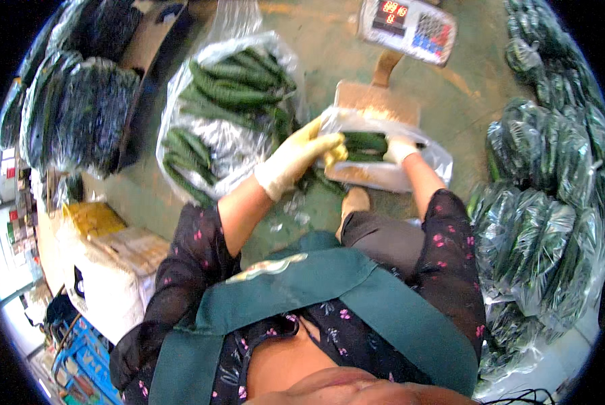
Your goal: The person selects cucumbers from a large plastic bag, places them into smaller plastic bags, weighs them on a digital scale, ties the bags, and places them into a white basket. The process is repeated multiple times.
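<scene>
A clear plastic bag (434, 147) lies with its mouth spread on the platform of a digital scale (350, 93). Dark green cucumbers (364, 139) lie side by side inside it. My left hand (307, 149), in a pale yellow glove, grips the bag's left edge with curled fingers. Inside the bag, my gloved right hand (401, 148) is at the cucumbers' right ends, and its fingertips are hidden. Left of the scale, a large open plastic bag (221, 136) holds more loose cucumbers (236, 86), some close to my left wrist.
Bagged cucumbers (530, 248) are stacked along the right side, and more packed bags (79, 111) sit at the upper left. The scale's display head (407, 30) stands beyond its platform. A white box (105, 268) and a blue crate (87, 354) are at the lower left.
</scene>
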Demonstrator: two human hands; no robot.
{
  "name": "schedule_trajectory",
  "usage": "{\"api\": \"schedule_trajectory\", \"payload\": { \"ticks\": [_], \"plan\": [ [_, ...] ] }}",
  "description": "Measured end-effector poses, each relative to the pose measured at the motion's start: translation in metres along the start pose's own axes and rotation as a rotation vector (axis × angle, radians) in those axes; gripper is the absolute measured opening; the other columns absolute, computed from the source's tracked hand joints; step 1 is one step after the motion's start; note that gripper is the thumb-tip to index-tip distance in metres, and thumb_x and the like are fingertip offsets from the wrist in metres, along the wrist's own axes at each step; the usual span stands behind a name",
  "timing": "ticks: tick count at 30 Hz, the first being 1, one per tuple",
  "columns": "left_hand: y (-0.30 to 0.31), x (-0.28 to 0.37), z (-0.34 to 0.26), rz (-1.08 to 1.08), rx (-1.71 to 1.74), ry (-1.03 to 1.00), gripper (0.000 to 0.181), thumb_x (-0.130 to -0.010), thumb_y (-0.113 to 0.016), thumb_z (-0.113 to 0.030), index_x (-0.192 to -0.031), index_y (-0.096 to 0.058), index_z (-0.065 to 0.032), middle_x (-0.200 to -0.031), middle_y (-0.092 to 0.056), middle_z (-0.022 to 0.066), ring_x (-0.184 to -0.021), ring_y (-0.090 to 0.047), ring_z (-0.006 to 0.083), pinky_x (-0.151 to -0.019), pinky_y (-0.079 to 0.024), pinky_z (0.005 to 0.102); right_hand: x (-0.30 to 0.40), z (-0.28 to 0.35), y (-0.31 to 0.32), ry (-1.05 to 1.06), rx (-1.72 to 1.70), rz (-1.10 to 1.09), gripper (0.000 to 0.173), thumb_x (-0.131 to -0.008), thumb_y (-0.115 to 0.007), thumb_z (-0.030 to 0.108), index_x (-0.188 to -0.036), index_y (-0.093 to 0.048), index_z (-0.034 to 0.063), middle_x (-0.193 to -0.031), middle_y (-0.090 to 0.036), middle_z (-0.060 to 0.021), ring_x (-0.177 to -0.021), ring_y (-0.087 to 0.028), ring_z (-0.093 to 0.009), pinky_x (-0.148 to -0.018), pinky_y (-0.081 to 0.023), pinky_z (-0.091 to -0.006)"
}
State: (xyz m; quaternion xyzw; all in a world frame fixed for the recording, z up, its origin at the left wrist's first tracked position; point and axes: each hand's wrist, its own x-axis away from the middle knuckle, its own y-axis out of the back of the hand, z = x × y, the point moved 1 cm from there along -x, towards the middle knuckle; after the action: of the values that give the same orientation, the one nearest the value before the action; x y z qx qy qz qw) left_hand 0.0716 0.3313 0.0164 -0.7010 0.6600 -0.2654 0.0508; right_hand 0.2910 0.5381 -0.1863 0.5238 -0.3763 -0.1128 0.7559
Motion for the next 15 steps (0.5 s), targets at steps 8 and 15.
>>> {"api": "schedule_trajectory", "payload": {
  "ticks": [8,15],
  "plan": [
    [0.017,-0.009,-0.012,0.024,-0.017,0.004,0.049,-0.097,-0.058,-0.024,-0.140,-0.044,-0.0045,-0.099,-0.068,0.0097,-0.084,-0.063,0.0131,-0.076,-0.051,0.0257,0.050,0.008,0.018,-0.124,-0.246,-0.211,0.043,-0.078,-0.071,0.030,-0.111,-0.067,0.0028,-0.109,-0.067,-0.0230,-0.105,-0.063,-0.038,-0.090,-0.049,-0.0415],
    [0.020,-0.021,-0.035,0.053,-0.184,0.041,0.054,-0.097,-0.057,-0.021,-0.145,-0.038,-0.0048,-0.099,-0.068,0.0091,-0.083,-0.063,0.0130,-0.074,-0.050,0.0240,0.057,-0.005,0.036,-0.141,-0.195,0.115,0.058,-0.070,-0.073,0.022,-0.123,-0.061,0.0031,-0.119,-0.063,-0.0244,-0.111,-0.061,-0.038,-0.095,-0.049,-0.0410]
  ]
}}
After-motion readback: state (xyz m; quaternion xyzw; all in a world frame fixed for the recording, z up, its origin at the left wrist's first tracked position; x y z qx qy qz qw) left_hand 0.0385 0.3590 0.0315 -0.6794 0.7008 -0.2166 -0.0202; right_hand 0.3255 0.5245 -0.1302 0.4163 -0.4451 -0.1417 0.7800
